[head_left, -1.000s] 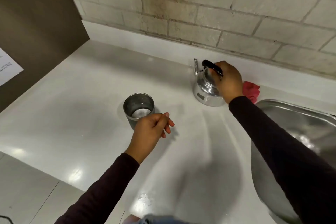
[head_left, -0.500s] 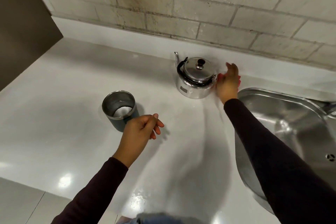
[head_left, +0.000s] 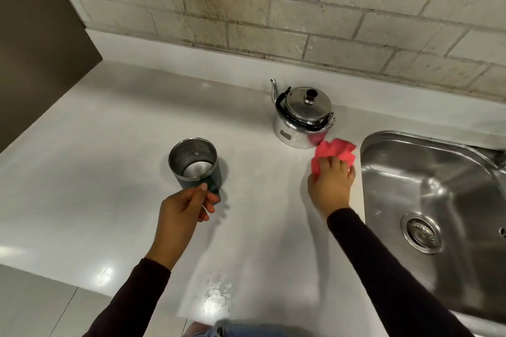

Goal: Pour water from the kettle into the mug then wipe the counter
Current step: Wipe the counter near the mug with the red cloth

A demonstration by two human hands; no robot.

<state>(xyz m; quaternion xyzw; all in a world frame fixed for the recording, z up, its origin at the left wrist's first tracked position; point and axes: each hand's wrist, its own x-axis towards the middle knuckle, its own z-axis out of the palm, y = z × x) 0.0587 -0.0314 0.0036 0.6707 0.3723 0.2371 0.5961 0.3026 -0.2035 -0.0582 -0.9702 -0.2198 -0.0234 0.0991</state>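
Note:
A steel kettle (head_left: pixel 302 116) with a black handle folded down stands upright on the white counter (head_left: pixel 109 161) near the back wall. A dark metal mug (head_left: pixel 195 163) with water inside stands left of centre. My left hand (head_left: pixel 183 210) is just in front of the mug, its thumb and fingertips touching the lower wall of the mug. My right hand (head_left: pixel 331 183) presses down on a crumpled red cloth (head_left: pixel 335 152), which lies on the counter between the kettle and the sink.
A stainless sink (head_left: pixel 438 200) with a drain fills the right side. A tiled wall runs along the back and a dark panel (head_left: pixel 35 35) stands at the left. A small wet patch (head_left: pixel 216 298) shines near the counter's front edge.
My right hand let go of the kettle's handle, reached past the kettle to the red cloth and pulled it forward onto the open counter. My left hand stayed by the mug.

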